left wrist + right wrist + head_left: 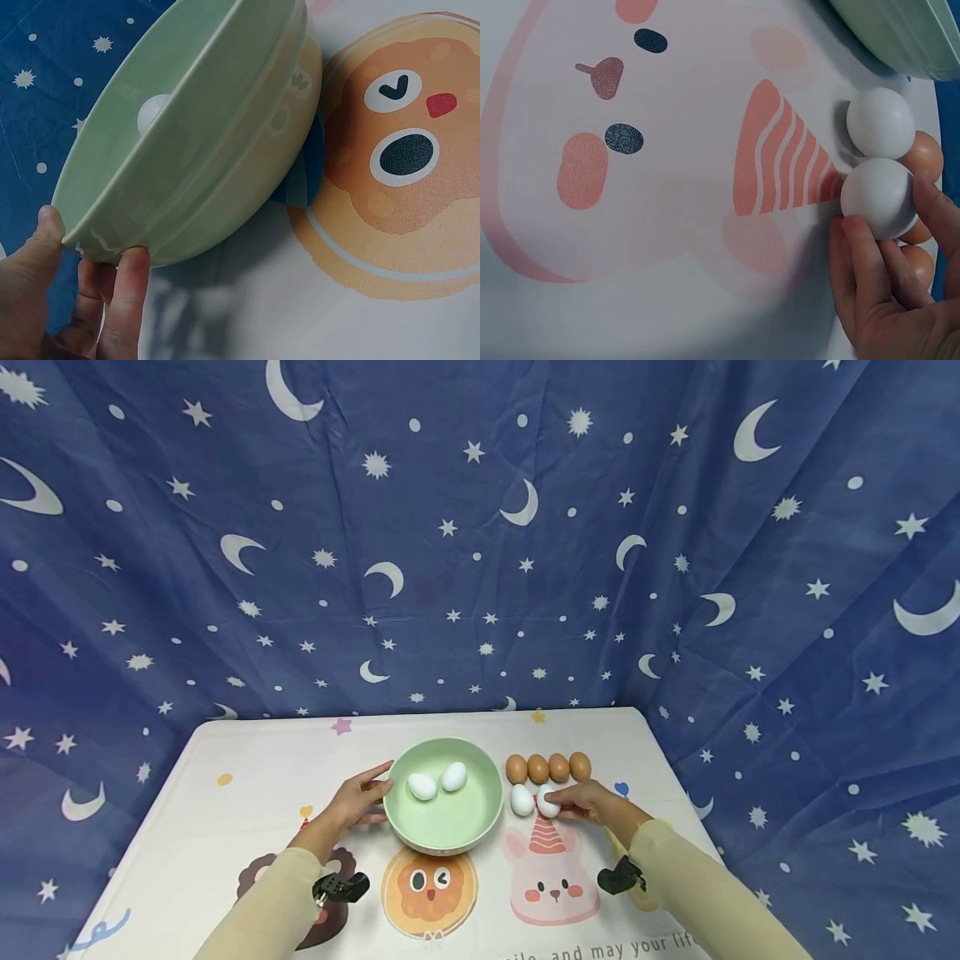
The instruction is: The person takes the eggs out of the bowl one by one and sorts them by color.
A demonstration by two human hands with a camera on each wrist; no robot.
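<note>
My left hand point(362, 798) holds the pale green bowl point(442, 837) at its left side. In the left wrist view the thumb lies at the rim of the bowl point(202, 172) and the fingertips point(135, 259) press against its outer wall. Two white eggs point(453, 777) lie inside the bowl. To the right of it, my right hand point(587, 802) pinches a white egg point(877, 198) between thumb and fingers, low over the tabletop. Another white egg point(522, 800) sits just left of the pinched one. Behind these, several brown eggs point(537, 769) form a row.
The white tablecloth point(285, 752) carries printed figures, among them a pancake face point(430, 893) in front of the bowl and a pink rabbit point(555, 889) in front of the eggs. A blue curtain point(450, 568) with moons and stars hangs behind the table.
</note>
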